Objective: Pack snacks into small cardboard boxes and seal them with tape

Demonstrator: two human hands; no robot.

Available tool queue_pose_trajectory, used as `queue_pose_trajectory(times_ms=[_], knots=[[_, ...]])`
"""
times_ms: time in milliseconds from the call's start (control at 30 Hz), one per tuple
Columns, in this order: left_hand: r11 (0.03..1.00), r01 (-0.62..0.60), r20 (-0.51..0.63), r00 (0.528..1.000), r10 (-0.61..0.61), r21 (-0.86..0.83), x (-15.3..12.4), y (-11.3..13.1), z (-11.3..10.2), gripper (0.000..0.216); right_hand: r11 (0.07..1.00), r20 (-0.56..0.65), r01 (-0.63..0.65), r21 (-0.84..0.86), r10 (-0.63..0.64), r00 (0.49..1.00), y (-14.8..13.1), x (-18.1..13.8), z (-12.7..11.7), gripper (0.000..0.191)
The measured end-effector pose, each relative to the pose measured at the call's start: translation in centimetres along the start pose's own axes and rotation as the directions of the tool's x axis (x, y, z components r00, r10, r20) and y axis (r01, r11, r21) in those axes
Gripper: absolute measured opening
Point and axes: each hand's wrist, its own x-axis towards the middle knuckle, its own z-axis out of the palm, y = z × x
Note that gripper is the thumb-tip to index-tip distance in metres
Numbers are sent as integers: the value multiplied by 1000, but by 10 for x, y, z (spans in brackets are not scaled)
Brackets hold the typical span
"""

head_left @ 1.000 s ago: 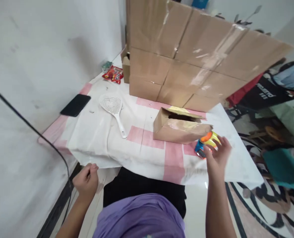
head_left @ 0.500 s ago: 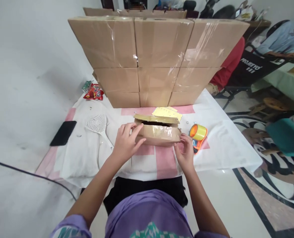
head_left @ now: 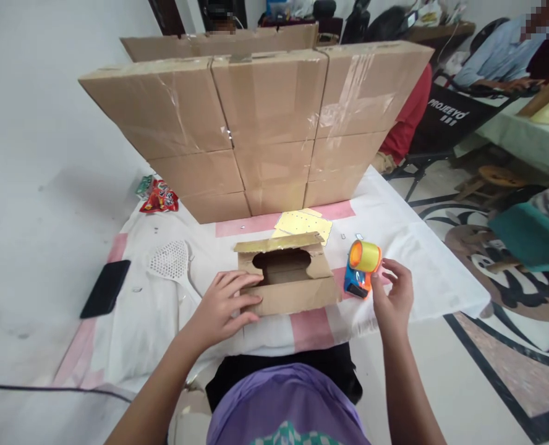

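The small cardboard box (head_left: 297, 298) lies on the white-and-pink cloth (head_left: 418, 278) between the hands, its cut-out opening facing up. The left hand (head_left: 223, 304) rests flat on its left end, fingers spread. The right hand (head_left: 392, 296) hovers open, fingers loosely curled, just beside the tape dispenser (head_left: 361, 269).

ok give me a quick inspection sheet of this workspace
surface: table under a white and pink cloth
job's things: small cardboard box with a cut-out opening on top; tape dispenser to its right
clutter: yellow sheet, white mesh paddle, black phone, red snack packet, wall of large cartons
hands: left hand flat on the box; right hand open beside the tape dispenser, contact unclear
cables: black cable at lower left
surroundings: seated people and black chair behind the cartons; patterned floor
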Motion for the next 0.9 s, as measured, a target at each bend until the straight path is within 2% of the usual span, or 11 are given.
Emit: queue_pose_trajectory(times_ms=[100,167,267,367,467,533,633,733,800,833,900], knots=[[999,54,-2,999,-54,4,19,-17,-4,18,990,32,-134,-50,136,990,16,9,9,59],[998,63,70,995,-65,28,33,-28,-5,18,968,63,-247,-33,249,967,28,12,20,80],[996,72,208,975,-82,58,49,-43,-2,42,953,99,-300,-50,304,948,42,16,34,93],[992,99,290,950,-117,78,56,-55,6,75,959,86,-267,-98,276,957,50,16,41,86],[986,142,298,941,-161,82,58,-64,17,92,965,85,-238,-107,247,965,53,15,42,85],[984,168,276,944,-179,64,58,-64,21,96,969,55,-180,-167,192,980,51,14,41,89],[979,205,238,952,-194,-21,54,-54,19,99,955,-59,-7,-298,-12,998,35,13,38,92],[939,280,117,958,-261,-200,42,-55,16,79,973,-17,128,-190,-134,991,13,7,40,68],[827,407,-19,894,-448,-388,25,-75,14,48,994,133,109,20,-111,985,4,-2,48,54],[737,477,-75,814,-575,-478,15,-91,12,35,992,208,65,108,-87,974,2,-10,54,52],[530,582,-134,586,-799,-616,-8,-135,7,22,981,302,-43,187,-15,953,5,-30,66,52]])
